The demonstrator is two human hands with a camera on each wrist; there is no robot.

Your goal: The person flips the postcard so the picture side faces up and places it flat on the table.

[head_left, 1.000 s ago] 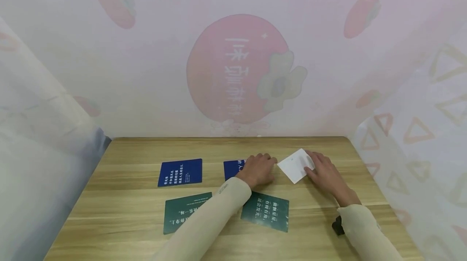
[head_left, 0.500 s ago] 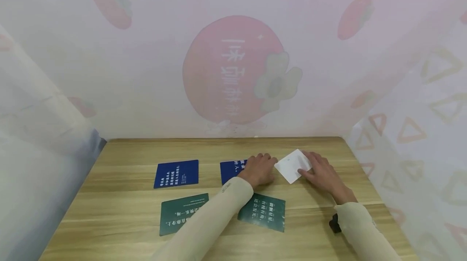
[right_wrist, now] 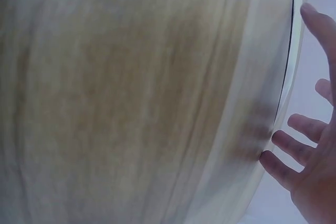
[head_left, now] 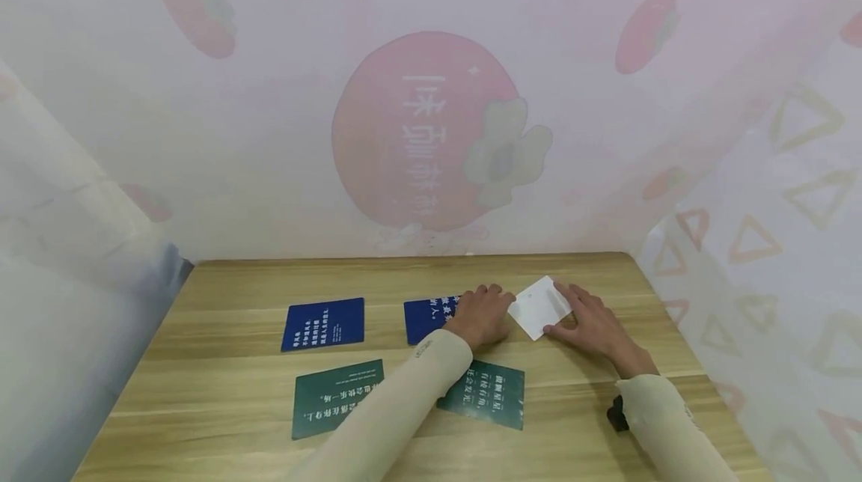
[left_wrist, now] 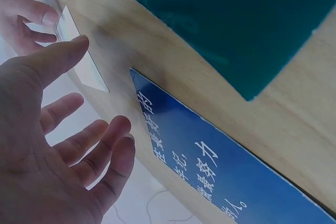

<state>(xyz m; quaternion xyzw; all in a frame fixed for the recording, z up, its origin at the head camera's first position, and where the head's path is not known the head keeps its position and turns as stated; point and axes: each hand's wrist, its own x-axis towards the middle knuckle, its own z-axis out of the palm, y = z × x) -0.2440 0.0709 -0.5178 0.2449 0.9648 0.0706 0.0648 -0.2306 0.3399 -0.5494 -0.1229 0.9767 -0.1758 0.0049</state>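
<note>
In the head view, a white square card (head_left: pixel 539 307) lies with one corner pointing back on the wooden table. My right hand (head_left: pixel 595 323) is at its right side, thumb at the front corner and fingers along the back right edge. In the right wrist view, those fingers (right_wrist: pixel 307 129) are spread and fairly straight. My left hand (head_left: pixel 482 317) hovers beside the card's left corner, above the right end of a blue card (head_left: pixel 424 319). Nothing is in its palm (left_wrist: pixel 42 156), and its fingers are loosely bent. The left hand and forearm partly cover this blue card.
Another blue card (head_left: pixel 323 325) lies to the left. Two green cards, one at front left (head_left: pixel 330 400) and one at front centre (head_left: pixel 494 396), are partly under the left sleeve (head_left: pixel 397 407). A printed curtain (head_left: pixel 431 138) stands behind the wooden table (head_left: pixel 572 429).
My right thumb has slid off the white card's face to its front corner. My left hand stays almost in place, while the whole head view shifts slightly left.
</note>
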